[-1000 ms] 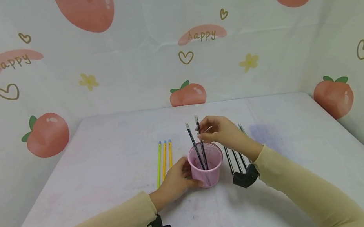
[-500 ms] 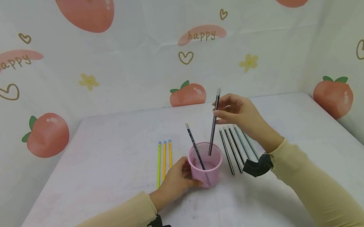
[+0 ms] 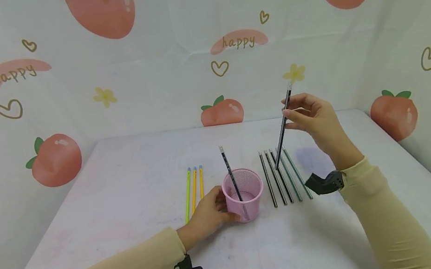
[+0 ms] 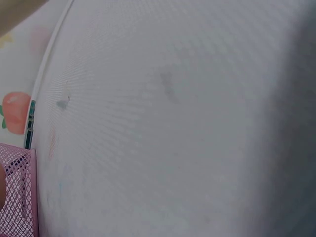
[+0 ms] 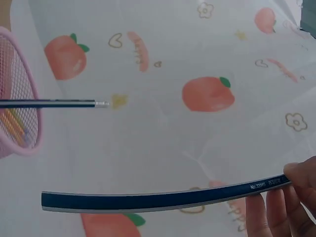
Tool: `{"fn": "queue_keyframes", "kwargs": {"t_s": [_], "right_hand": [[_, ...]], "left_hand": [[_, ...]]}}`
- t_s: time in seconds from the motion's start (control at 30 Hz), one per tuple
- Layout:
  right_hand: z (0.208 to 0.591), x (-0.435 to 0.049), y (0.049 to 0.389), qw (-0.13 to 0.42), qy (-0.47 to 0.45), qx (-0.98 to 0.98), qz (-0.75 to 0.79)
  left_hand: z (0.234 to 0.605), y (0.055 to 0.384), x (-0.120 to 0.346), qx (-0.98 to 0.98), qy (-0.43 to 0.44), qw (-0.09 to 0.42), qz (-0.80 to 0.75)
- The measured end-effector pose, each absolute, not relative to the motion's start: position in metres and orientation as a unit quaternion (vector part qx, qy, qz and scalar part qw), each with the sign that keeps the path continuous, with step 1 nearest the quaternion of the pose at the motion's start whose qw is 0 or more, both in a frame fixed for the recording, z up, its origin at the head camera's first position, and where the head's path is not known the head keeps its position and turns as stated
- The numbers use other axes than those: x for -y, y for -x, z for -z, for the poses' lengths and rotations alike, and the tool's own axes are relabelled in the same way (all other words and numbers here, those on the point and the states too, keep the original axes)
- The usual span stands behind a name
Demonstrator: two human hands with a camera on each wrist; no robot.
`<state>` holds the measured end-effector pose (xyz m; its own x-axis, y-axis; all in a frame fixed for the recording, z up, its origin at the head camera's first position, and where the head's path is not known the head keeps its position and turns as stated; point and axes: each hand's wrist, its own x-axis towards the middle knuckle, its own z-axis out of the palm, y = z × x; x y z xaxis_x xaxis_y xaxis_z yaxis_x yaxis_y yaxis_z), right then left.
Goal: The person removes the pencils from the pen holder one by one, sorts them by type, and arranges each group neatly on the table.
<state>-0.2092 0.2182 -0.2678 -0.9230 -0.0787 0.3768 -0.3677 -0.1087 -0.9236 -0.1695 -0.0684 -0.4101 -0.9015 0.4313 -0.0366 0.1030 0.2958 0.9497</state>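
Observation:
My left hand (image 3: 207, 215) grips the side of a pink mesh pencil cup (image 3: 254, 208), thumb in front. One dark pencil (image 3: 229, 170) leans inside it, eraser end up. Up and to the right, my right hand (image 3: 317, 120) pinches another dark pencil (image 3: 283, 128) near its eraser end. That pencil slants over a row of pencils, its lower end pointing down and left. In the right wrist view the held pencil (image 5: 163, 199) stretches across, between thumb and fingertips. The left wrist view shows just part of the mesh cup (image 4: 19, 197) at its edge.
Right of the cup lie three dark pencils (image 3: 278, 181) and two teal pencils (image 3: 297, 173), side by side. A lime pencil (image 3: 187, 196) and two orange pencils (image 3: 194, 187) lie to the left, partly behind the left hand. A printed cloth wall (image 3: 174, 89) rises behind the table.
My right hand has lifted a dark pencil out of the cup and carried it up and right, over the row of pencils. The left hand and cup have stayed put.

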Motion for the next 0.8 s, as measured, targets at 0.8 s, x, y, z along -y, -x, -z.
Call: {"fn": "queue_keyframes", "kwargs": {"t_s": [0.8], "right_hand": [[0.330, -0.273, 0.239, 0.078, -0.023, 0.830, -0.552]], "left_hand": [[0.411, 0.169, 0.068, -0.784, -0.174, 0.148, -0.577]]}}
